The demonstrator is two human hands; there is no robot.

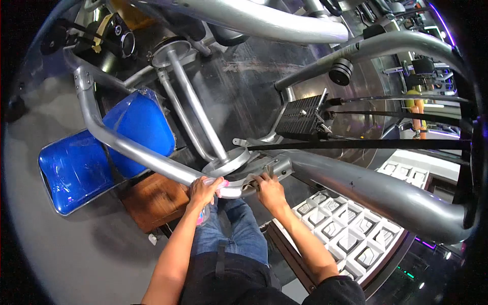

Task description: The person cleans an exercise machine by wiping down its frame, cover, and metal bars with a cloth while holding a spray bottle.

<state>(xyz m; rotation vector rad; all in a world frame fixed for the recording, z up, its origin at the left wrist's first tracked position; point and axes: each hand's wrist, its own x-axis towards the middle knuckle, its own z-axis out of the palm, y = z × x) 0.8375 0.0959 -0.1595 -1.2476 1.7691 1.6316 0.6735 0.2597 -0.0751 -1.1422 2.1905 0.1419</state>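
My left hand (203, 192) is closed around a clear plastic bottle with pink parts (204, 215), beside the curved silver frame tube (231, 190) of a gym machine. It looks like a spray bottle; most of its top is hidden by my fingers. Bunched in my right hand (269, 190) is a grey-brown cloth (250, 181), pressed against the same silver frame, near a bolted joint. A round silver plate (227, 162) with two tubes rising from it lies just beyond both hands.
Two blue padded seats (142, 127) in clear wrap sit at the left, near a brown wooden box (155, 201). A thick silver tube (376, 188), black cables (366, 145) and a weight stack (301, 116) occupy the right. White patterned panels (345, 229) lie below them.
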